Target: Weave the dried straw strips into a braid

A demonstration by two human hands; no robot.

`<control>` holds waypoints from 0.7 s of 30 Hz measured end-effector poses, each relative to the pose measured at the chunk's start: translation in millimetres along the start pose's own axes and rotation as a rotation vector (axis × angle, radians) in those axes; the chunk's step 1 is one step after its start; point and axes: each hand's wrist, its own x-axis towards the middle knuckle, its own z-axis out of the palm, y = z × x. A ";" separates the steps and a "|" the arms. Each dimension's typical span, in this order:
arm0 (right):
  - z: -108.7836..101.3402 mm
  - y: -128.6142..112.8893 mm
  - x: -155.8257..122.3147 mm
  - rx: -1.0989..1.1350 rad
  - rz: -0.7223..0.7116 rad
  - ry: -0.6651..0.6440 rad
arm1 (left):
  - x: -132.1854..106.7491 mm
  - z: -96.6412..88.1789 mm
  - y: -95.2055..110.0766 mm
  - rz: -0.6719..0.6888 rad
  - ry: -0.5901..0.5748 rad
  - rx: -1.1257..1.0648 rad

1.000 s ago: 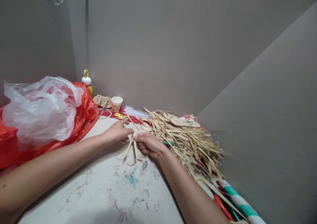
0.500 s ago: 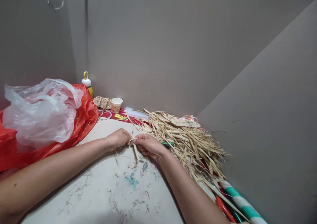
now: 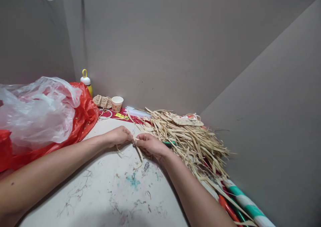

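Note:
Over the middle of the white, stained tabletop (image 3: pixel 100 187), my two hands nearly meet at the fingertips. My left hand (image 3: pixel 119 136) is closed in a pinch on a pale straw strip (image 3: pixel 138 152). From the other side my right hand (image 3: pixel 150 144) pinches the same strip, its fingers curled. One end of the strip hangs down below the hands, and thin ends stick up between them. A fine strand dangles under my left hand. Just beyond my right hand spreads a heap of dry straw strips (image 3: pixel 185 136). How the strip is folded or knotted between the fingertips is too small to tell.
Red and clear plastic bags (image 3: pixel 45 116) bulge at the left. Along the back stand a yellow bottle (image 3: pixel 86 81), a woven straw sole (image 3: pixel 102 101) and a paper cup (image 3: pixel 117 104). A green-and-white striped pole (image 3: pixel 247 202) lies at the right edge, before grey walls.
The view has shifted slightly. Both hands stay close together on the straw strip, my fingertips a little differently placed, and the hanging end now slants more to the right.

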 end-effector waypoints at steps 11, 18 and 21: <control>6.6 8.5 3.3 -0.610 -0.284 0.217 | 2.5 1.0 -2.4 -0.091 0.061 0.118; 5.9 5.2 -3.7 -0.714 -0.312 0.261 | 4.9 5.7 -4.6 -0.083 0.115 0.112; 3.6 -0.6 -8.7 -0.717 -0.289 0.263 | 5.0 6.2 -5.0 -0.086 0.119 0.102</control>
